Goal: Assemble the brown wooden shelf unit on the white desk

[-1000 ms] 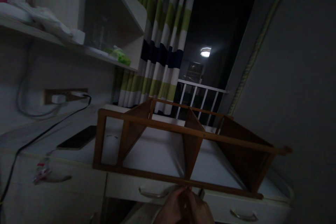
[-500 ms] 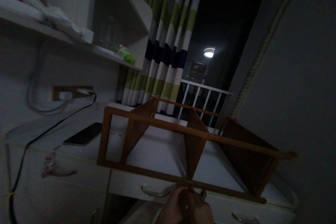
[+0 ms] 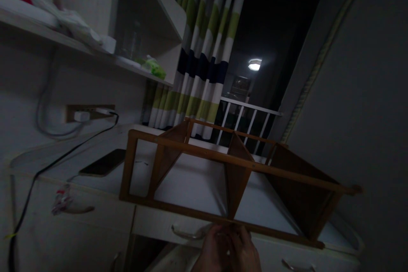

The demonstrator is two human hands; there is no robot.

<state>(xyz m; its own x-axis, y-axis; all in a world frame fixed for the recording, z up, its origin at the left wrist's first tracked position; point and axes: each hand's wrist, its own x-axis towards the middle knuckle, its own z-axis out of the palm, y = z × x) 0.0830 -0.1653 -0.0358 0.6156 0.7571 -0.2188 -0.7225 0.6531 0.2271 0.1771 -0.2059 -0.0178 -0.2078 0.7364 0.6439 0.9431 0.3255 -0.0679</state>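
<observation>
A brown wooden shelf rack (image 3: 204, 153) lies on its side on the white desktop, with its shelf boards standing upright. My left hand (image 3: 209, 247) and my right hand (image 3: 245, 246) are close together at the bottom centre, by the rack's near lower rail, below its middle board. Both have their fingers curled in and pinched near that rail. The dim light and the fingers hide whatever lies between them.
A phone (image 3: 102, 163) and small dark bits (image 3: 142, 162) lie left of the rack. A black cable (image 3: 63, 155) runs from the wall socket strip (image 3: 91, 112) down the desk's left side. Drawer handles (image 3: 188, 233) stick out below the desktop. A shelf (image 3: 140, 68) overhangs at upper left.
My right hand's fingers have shifted slightly. A small dark piece that stuck out beside them is now out of sight. The view has moved a little; the rack lies the same.
</observation>
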